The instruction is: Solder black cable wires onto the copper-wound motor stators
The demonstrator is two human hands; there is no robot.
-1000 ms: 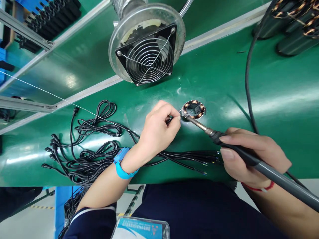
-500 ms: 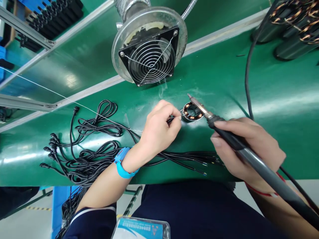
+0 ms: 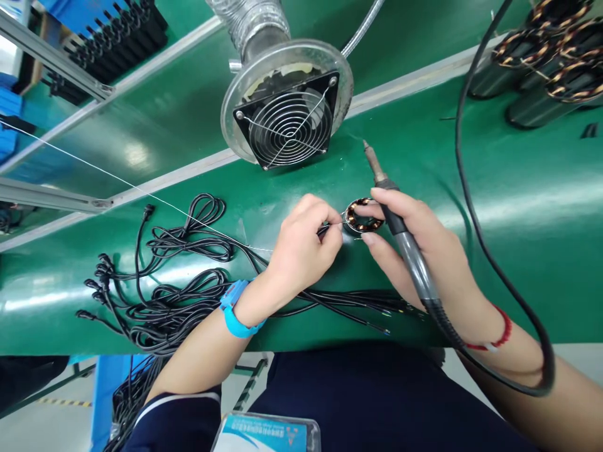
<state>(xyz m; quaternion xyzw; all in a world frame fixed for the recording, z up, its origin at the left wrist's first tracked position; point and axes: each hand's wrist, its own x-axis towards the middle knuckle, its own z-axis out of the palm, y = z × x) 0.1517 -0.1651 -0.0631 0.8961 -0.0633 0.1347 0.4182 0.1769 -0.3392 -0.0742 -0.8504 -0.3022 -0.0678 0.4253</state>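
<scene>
My right hand [image 3: 428,257] holds a soldering iron [image 3: 414,263], its tip pointing up and away over the green bench. The thumb and fingers of that hand also reach to the rim of a motor stator [image 3: 351,227] with copper windings. My left hand [image 3: 306,242] is closed in a pinch on a black cable [image 3: 323,230], whose end lies against the stator's left side. Thin solder wire [image 3: 188,220] runs from the upper left toward the left hand; its end is hidden there.
A fume extractor fan [image 3: 288,129] hangs just beyond the hands. Coiled black cables [image 3: 188,314] lie at left, their stripped ends [image 3: 381,329] nearer me. Several stators [image 3: 532,107] stand at the back right. The iron's cord [image 3: 464,163] loops along the right side.
My right hand has moved left to the stator, and the soldering iron has swung more upright with its tip higher. My left hand stays almost in place.
</scene>
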